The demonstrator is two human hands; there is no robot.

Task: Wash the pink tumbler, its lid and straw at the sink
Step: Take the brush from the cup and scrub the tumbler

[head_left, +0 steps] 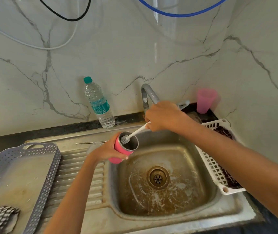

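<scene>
The left hand [108, 150] is wrapped round the pink tumbler [123, 147], tilted over the back-left corner of the sink [207, 205]; the hand hides most of its body. The right hand [162, 115] is closed on the white handle of a bottle brush [131, 135], w/ bristles just inside the tumbler's mouth. Behind the left hand, a thin metal straw [91, 142] lies on the drainboard, partly hidden. A blurry clear thing near it, maybe the lid, I cannot tell. The tap [147, 94] is half covered by the right hand.
</scene>
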